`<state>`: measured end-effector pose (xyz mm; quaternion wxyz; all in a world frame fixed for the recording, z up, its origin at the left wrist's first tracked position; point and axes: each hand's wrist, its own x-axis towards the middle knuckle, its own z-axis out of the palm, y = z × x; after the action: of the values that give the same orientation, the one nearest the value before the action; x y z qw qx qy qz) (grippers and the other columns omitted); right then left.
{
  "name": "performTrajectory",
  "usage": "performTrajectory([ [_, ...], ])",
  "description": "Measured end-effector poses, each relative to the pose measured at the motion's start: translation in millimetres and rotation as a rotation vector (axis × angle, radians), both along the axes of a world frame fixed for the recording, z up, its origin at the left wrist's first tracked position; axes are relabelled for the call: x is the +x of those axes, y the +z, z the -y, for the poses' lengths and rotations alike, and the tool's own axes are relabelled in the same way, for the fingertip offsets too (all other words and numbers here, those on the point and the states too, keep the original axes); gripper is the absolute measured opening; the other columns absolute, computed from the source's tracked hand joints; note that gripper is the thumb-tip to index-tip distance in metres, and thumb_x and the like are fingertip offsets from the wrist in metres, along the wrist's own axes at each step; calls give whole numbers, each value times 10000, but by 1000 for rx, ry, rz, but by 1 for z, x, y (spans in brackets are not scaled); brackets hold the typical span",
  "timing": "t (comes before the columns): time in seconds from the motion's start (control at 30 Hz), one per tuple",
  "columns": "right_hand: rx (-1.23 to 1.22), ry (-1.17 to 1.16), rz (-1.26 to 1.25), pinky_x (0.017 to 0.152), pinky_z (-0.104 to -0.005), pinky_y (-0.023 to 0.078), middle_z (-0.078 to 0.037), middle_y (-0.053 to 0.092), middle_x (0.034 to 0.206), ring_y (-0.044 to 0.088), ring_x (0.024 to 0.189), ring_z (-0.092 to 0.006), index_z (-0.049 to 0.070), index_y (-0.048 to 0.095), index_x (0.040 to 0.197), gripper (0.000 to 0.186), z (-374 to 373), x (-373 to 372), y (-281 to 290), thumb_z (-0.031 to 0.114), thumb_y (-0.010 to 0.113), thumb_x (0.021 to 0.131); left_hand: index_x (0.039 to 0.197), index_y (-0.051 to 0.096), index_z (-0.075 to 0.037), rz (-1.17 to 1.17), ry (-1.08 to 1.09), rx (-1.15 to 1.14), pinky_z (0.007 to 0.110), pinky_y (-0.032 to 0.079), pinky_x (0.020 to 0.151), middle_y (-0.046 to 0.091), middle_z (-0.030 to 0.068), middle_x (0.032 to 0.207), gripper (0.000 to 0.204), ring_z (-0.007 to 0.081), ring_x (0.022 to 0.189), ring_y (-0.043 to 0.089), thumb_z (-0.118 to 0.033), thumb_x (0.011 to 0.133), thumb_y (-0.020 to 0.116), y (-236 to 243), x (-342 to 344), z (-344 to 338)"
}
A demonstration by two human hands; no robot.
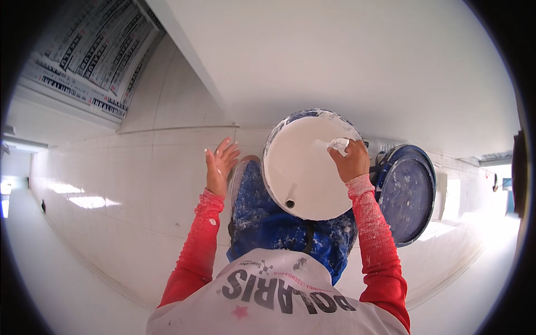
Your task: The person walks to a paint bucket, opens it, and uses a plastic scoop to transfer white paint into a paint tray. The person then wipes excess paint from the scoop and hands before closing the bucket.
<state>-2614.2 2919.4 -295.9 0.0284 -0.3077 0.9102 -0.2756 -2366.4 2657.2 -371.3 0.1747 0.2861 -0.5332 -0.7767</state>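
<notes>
A wide blue bucket (341, 118) stands between my knees, filled almost to the rim with a smooth white paint or paste (306, 167). Above its far right part, my right hand (352, 161) is closed on a small whitish, crumpled-looking thing (339, 143); its exact kind does not show clearly. A pale wet mark lies on the white surface beside it. Left of the bucket, my left hand (221, 163) is raised and holds nothing, its fingers spread and flecked with white. A white-coated tube (291, 196) with a dark hollow end pokes out of the paste near me.
A round blue lid or second bucket top (409, 195), smeared with white, is close on my right. Behind it is something of clear plastic (382, 145). A white wall (346, 61) rises just beyond the bucket. Pale tiles cover the floor (128, 184). Printed film (92, 56) hangs at far left.
</notes>
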Motion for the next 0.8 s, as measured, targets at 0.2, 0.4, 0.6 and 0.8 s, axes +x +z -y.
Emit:
performTrajectory([
  [0.2,150,19,81,824,-446,522,-141,695,905,635,943,-320,64,732,908,317,30,-14,-32,357,777,796,1545,264,77,618,69,-351,418,264,1210,379,304,1550,898,385,1456,371,-595,998,501,-120,112,-55],
  [0.4,259,0,116,826,-454,531,-172,675,933,651,922,-338,80,744,938,363,53,-29,-71,407,785,786,1520,288,104,663,139,-238,428,284,1198,385,339,1525,939,425,1433,388,-594,958,565,-149,110,-96],
  [0.6,324,44,115,829,-451,536,-164,680,925,655,937,-334,88,754,999,383,74,-30,-99,406,793,790,1487,378,69,685,228,-213,456,328,1164,454,330,1460,844,441,1376,438,-564,961,566,-172,97,-61],
  [0.8,376,51,19,836,-454,538,-165,670,965,655,930,-332,91,744,1055,433,78,-39,-119,432,797,794,1396,491,-12,992,507,-403,471,387,1107,560,279,1270,654,419,1225,529,-430,925,669,-197,131,-42],
])
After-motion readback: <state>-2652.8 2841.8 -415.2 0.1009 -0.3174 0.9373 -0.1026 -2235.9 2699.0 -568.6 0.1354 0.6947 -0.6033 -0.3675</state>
